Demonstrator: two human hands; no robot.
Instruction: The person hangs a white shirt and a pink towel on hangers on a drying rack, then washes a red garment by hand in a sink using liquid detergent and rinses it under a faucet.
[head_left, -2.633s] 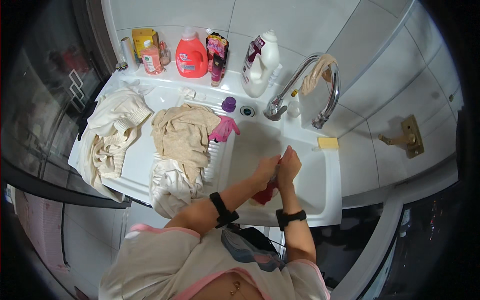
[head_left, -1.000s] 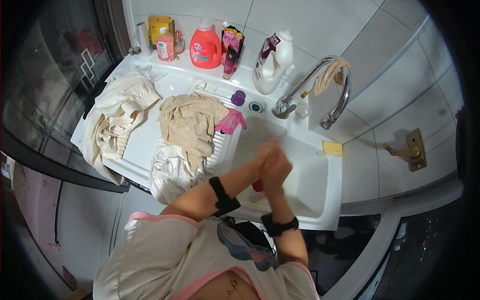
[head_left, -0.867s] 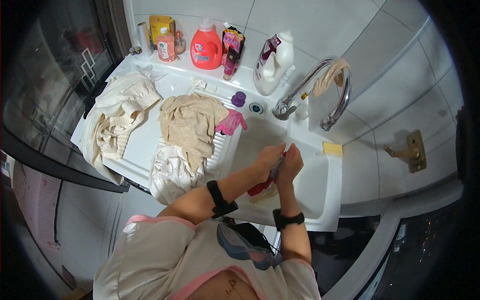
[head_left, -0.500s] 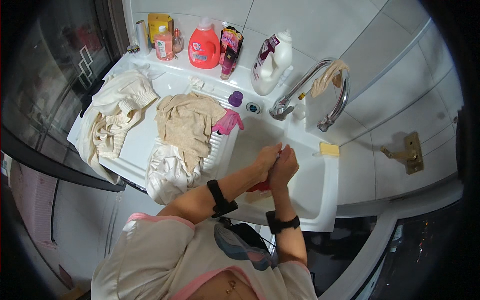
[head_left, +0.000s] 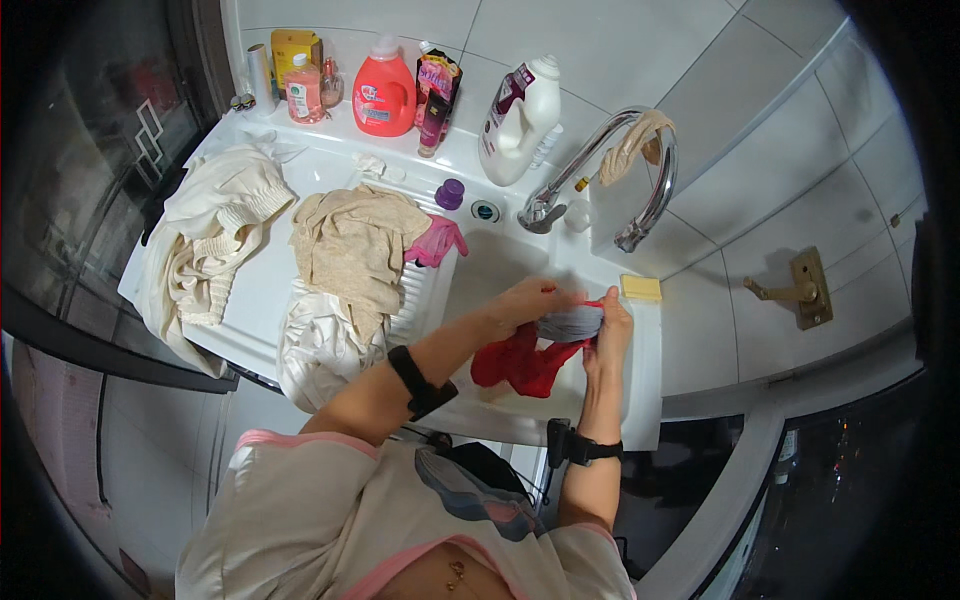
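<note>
Between the fingers (head_left: 609, 300) of the right hand (head_left: 614, 327), a red-and-grey cloth (head_left: 522, 364) is pinched over the sink (head_left: 645, 390), partly hiding its basin; the left hand (head_left: 540, 300) is blurred, its grip indistinguishable. Garments (head_left: 355, 240) are heaped on the white drainboard (head_left: 262, 275), backed by tiled wall (head_left: 570, 30).

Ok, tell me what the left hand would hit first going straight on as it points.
Probably the right hand, gripping the red cloth just ahead; the left hand is blurred, so depth is unclear.

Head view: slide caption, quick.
Left hand and right hand hold a red-and-grey cloth at a white sink.
</note>
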